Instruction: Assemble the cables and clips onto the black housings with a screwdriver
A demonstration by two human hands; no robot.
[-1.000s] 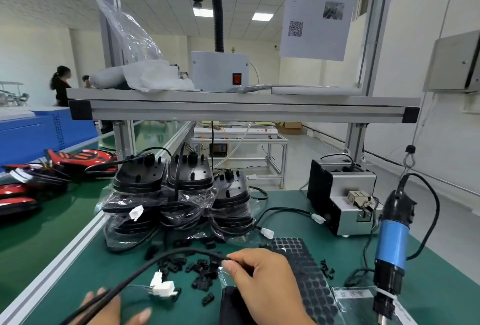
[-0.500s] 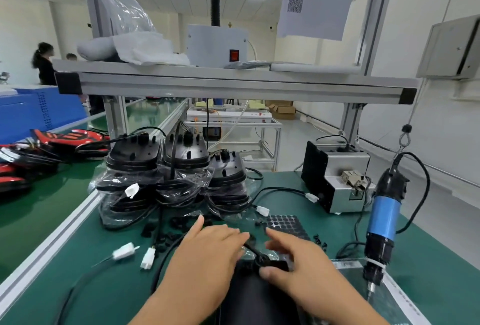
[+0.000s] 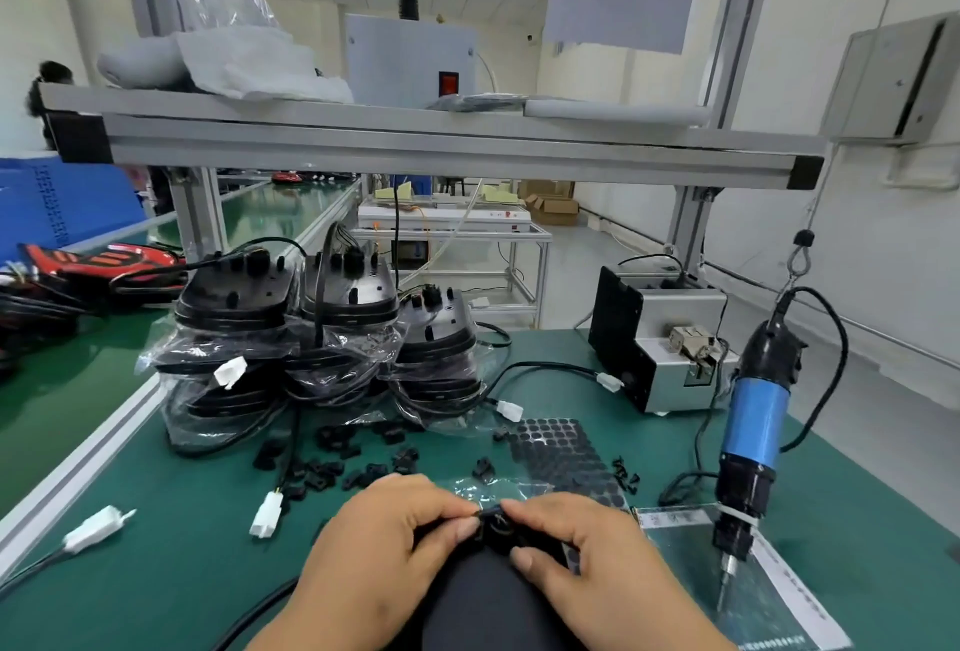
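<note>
A black housing (image 3: 488, 603) lies at the bottom centre, between my two hands. My left hand (image 3: 379, 541) and my right hand (image 3: 587, 551) meet at its far end, and both pinch a small black clip (image 3: 493, 525) there. A black cable (image 3: 249, 619) runs out from under my left hand to the lower left. Loose black clips (image 3: 332, 468) are scattered on the green mat beyond my hands. A blue and black electric screwdriver (image 3: 753, 437) hangs upright on the right, its tip just above the mat.
Bagged stacks of black housings (image 3: 311, 333) stand behind the clips. White cable connectors (image 3: 267, 520) lie on the left. A sheet of black round pads (image 3: 561, 453) sits ahead of my right hand, a grey screw feeder (image 3: 660, 349) at the back right. An aluminium shelf (image 3: 415, 141) spans overhead.
My view has dipped down toward the table. My left hand let go of the cable and came in beside my right; both now pinch the clip at the housing's end.
</note>
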